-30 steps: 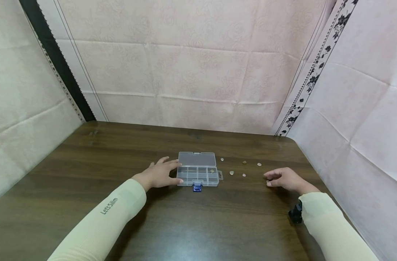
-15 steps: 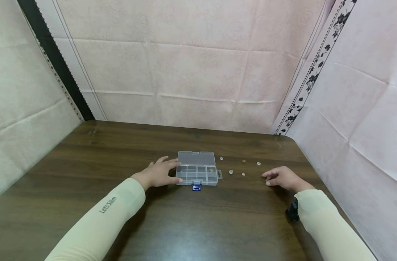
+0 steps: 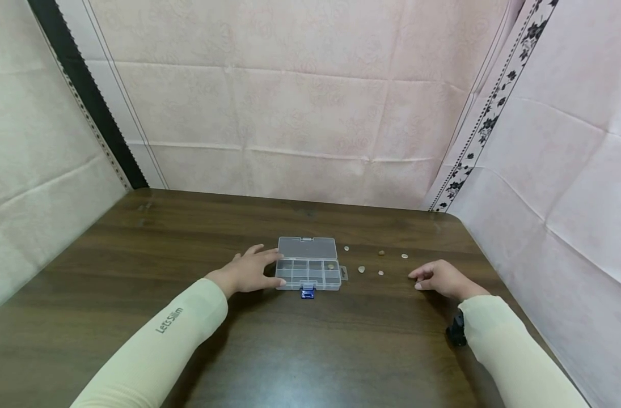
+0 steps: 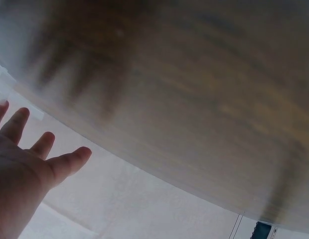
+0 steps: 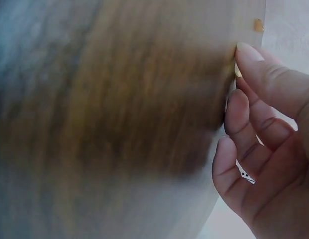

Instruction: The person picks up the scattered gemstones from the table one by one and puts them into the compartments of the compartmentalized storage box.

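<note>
A clear plastic compartment box (image 3: 308, 273) lies on the table, its lid (image 3: 307, 248) folded back and a blue latch (image 3: 307, 293) at its front. One tan pebble (image 3: 330, 266) sits in a right-hand back compartment. My left hand (image 3: 248, 272) rests at the box's left end, fingers straight and spread, index finger and thumb touching its edge. Right of the box, my right hand (image 3: 440, 279) is low over the table. Between its thumb and index finger, the right wrist view shows part of a small yellowish pebble (image 5: 237, 71), mostly hidden by the fingertips.
Several pebbles lie between box and right hand, among them a brown one (image 3: 381, 253), a white one (image 3: 404, 256) and a pale one (image 3: 361, 269). The dark wooden table (image 3: 213, 221) is bordered by cloth-hung walls (image 3: 310, 113) at the back and both sides.
My right hand has shifted slightly left, its thumb and fingertips drawn closer together. The left hand and the box keep their places; the whole view has shifted a little.
</note>
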`<state>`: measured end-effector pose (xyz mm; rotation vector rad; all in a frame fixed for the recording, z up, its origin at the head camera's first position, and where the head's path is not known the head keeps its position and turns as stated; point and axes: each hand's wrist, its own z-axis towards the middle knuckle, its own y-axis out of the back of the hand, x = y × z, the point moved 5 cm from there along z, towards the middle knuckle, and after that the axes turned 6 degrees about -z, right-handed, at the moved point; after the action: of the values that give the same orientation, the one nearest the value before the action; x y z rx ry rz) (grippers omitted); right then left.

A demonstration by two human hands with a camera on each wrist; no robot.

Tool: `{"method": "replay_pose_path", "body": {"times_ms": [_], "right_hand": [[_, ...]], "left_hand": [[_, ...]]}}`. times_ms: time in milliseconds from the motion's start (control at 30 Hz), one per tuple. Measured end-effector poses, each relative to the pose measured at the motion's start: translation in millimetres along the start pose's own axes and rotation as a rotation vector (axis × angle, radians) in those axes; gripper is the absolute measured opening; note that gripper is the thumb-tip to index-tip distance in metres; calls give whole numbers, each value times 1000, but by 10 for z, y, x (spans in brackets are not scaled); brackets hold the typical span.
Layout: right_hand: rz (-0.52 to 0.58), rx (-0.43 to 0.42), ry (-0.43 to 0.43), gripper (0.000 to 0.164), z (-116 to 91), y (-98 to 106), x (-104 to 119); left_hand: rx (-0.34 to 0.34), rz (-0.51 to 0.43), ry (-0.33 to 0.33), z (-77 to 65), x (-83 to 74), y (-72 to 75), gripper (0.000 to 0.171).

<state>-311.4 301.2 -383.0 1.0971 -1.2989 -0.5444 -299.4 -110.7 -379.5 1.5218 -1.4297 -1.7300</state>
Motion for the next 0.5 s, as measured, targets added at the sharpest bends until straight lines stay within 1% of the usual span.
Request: {"method": "replay_pose_path", "body": {"times_ms": [67,200,333,500], "right_hand": [[-8,-2,-3,25,0,-5,7],[-65,-7,13,23,10,-15,41],[-111,-14,35,23,22,-9,123],[-149,-60,45,22,43,7,231]], "left_hand": [[-2,3,-1,0,-2,-1,72],[-5,5,-1,0,-5,-3,71],[-8,3,-1,-1,-4,-5,71],[-12,8,-1,-3,-5,-5,71]]}}
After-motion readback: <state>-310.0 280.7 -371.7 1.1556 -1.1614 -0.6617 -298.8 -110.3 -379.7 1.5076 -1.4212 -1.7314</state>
